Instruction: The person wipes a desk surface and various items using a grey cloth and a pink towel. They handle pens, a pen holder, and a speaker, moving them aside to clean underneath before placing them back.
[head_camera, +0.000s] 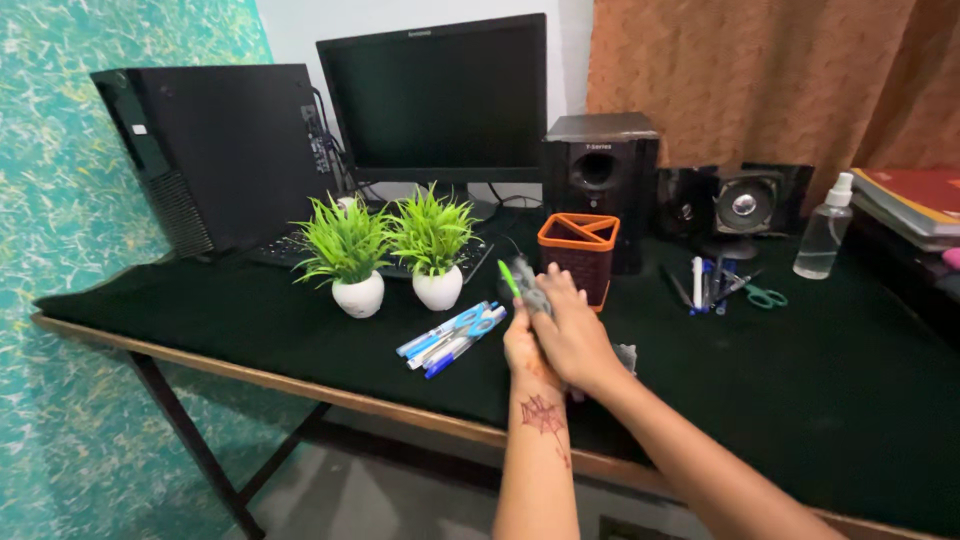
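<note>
Green pen (509, 277): slim, bright green, tilted with tip up and to left, lower end hidden in grip of left hand (527, 350). Grey cloth (533, 297): crumpled, pressed against pen by right hand (575, 335), further bit showing at right of hands. Both held above front part of black worktop (250, 320), just before orange pen holder (579, 250).

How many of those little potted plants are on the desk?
2. One small green plant in a white pot stands left of the other potted plant; both sit side by side in front of the keyboard and the monitor. None seems hidden.
</note>
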